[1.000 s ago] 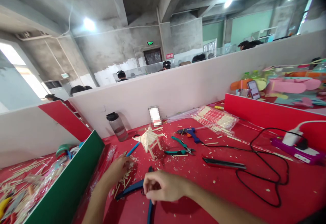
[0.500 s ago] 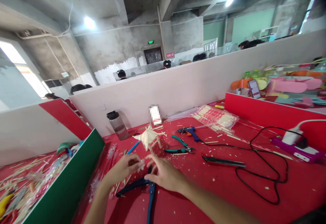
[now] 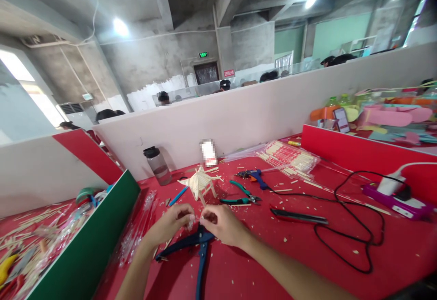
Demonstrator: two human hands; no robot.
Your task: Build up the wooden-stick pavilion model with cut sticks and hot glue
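Your left hand (image 3: 175,223) and right hand (image 3: 223,223) have their fingers curled, tips nearly meeting; whether they pinch a small piece, I can't tell. The dark blue cutter (image 3: 203,248) lies on the red surface (image 3: 246,272) just below, handles splayed. Expect it stiff and fairly heavy: grip its handles. The stick model (image 3: 199,182) beyond looks light and fragile; hold its body, not its thin legs.

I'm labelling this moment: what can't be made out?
Head view: whether the left hand and right hand pinch anything; details there are too small and blurred.
Head view: the far end of the dark blue tool, partly behind the hands; one handle, cut off by the bottom edge.
Head view: what the white rectangle is, obscured by pixelation.
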